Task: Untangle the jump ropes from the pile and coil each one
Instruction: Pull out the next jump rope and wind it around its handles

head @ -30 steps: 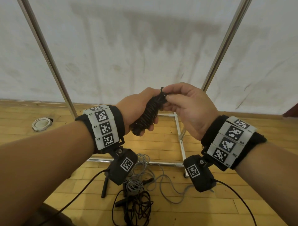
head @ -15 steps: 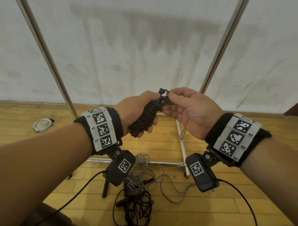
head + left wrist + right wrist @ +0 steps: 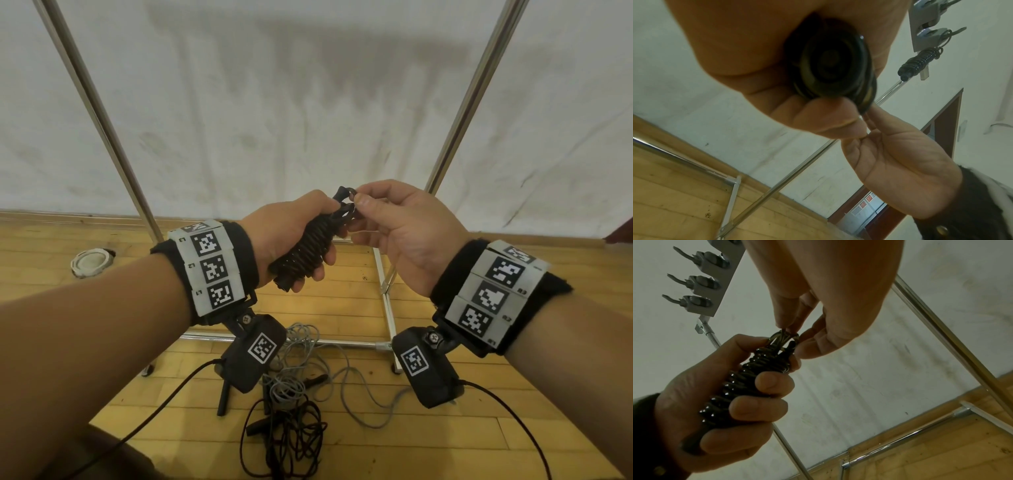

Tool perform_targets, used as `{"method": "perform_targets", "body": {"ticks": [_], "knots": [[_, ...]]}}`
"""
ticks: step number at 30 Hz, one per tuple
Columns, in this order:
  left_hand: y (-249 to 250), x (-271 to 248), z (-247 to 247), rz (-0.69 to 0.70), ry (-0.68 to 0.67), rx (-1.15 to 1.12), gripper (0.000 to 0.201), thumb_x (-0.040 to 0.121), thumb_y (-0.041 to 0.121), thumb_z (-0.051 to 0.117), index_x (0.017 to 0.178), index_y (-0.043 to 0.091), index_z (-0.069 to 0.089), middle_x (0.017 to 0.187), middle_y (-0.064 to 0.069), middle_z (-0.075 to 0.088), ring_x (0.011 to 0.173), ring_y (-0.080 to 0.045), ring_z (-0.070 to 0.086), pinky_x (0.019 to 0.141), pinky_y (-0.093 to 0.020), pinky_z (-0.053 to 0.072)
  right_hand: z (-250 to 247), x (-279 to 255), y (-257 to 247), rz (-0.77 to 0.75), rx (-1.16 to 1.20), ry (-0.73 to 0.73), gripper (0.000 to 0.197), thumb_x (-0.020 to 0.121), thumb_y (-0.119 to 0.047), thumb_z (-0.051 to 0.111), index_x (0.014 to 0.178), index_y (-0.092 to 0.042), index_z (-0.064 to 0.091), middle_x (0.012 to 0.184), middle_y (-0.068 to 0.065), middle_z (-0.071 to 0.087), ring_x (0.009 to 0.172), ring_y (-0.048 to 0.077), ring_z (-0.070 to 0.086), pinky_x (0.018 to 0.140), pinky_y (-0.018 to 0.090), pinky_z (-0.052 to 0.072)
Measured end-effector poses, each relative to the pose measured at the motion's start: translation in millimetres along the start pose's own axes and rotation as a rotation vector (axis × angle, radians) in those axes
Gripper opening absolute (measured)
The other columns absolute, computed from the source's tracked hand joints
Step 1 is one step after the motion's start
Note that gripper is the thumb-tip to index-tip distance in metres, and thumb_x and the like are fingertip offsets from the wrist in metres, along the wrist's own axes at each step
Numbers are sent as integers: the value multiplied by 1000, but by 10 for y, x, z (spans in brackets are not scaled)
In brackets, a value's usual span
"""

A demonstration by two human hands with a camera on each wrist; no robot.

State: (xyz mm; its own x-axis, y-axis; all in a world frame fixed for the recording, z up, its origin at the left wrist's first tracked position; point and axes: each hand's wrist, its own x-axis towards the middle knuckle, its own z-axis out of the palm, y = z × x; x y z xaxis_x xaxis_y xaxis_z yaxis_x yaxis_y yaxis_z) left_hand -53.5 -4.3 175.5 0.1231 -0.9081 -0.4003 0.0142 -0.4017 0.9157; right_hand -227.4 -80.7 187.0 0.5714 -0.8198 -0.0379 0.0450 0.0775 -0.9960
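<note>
My left hand (image 3: 291,236) grips a black jump rope bundle (image 3: 305,250), its cord wound tightly round the handles; the right wrist view shows those fingers (image 3: 764,382) curled round the coils (image 3: 735,386). At the bundle's top end a small cord loop (image 3: 347,197) sticks out. My right hand (image 3: 387,226) pinches that loop (image 3: 785,337) between thumb and fingertips. In the left wrist view only the bundle's round end (image 3: 834,65) shows inside my fist. On the floor below lies a tangled pile (image 3: 291,411) of black and grey ropes.
A chrome rack frame (image 3: 383,274) stands on the wooden floor against the white wall. Another coiled black rope (image 3: 918,63) hangs from a hook rail (image 3: 925,24) on the rack. A white coil (image 3: 90,262) lies at the far left. Camera cables trail from both wrists.
Both hands have drifted slightly right and down with the bundle. The right hand's fingers have shifted up to the loop at the bundle's top end.
</note>
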Motion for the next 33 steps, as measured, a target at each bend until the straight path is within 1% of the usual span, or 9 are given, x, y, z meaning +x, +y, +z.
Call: {"method": "perform_targets", "body": {"ticks": [3,7,12,15,20,25,28,30,33], "knots": [[6,-13,-13,-12,-22,-21,55,98,53,51,125,6,62,78,-9,70,56,-25,64,44,-28,47,34,8,8,-20,-13,-7,15,99,-10,63,113,-6,67,100,17,67,86,29,66,66,31,56],[-12,-38,-44,-10,-23,-39,52,99,49,51,125,6,62,77,-9,70,55,-25,64,43,-28,47,91,24,27,-38,-45,-8,23,101,-10,60,122,-2,62,89,11,64,74,22,61,65,32,53],[-11,-31,-50,25,1,-70,52,98,48,52,126,5,61,76,-11,71,54,-26,64,42,-28,47,183,23,32,8,24,-12,21,103,-16,59,122,-8,63,86,12,56,61,18,51,56,30,45],[-23,-7,-41,38,9,-47,50,101,48,50,125,6,61,76,-9,71,56,-25,65,43,-29,48,209,43,0,16,81,-8,24,101,-10,61,125,-9,63,75,5,54,57,17,45,54,29,40],[-4,23,-75,70,12,-31,43,105,48,53,123,11,63,82,-9,74,66,-26,71,47,-32,53,163,48,-46,20,92,-12,33,98,2,59,128,-12,63,76,4,59,60,15,51,55,29,43],[-15,-38,-123,101,-178,-127,34,95,28,75,120,10,61,98,-17,74,89,-43,75,70,-49,64,45,59,-126,129,193,-30,32,102,-2,53,135,-5,55,80,7,54,50,11,43,45,25,33],[-53,-18,-100,147,-167,-34,33,90,8,79,117,10,62,89,-15,74,92,-44,77,73,-49,63,28,43,-135,204,155,-128,30,104,-2,47,134,-3,52,79,8,49,42,9,33,42,24,18],[-70,5,-72,201,-135,54,26,91,-1,75,105,15,61,76,-9,73,91,-42,79,70,-44,62,41,41,-126,233,93,-158,28,104,-1,45,131,-6,52,74,7,45,42,10,29,45,27,13],[-46,18,-18,274,-55,173,24,91,5,74,100,21,59,64,-6,70,65,-29,76,51,-31,55,33,63,-144,257,43,-130,28,103,1,43,127,-9,53,70,5,42,45,11,25,47,27,11]]}}
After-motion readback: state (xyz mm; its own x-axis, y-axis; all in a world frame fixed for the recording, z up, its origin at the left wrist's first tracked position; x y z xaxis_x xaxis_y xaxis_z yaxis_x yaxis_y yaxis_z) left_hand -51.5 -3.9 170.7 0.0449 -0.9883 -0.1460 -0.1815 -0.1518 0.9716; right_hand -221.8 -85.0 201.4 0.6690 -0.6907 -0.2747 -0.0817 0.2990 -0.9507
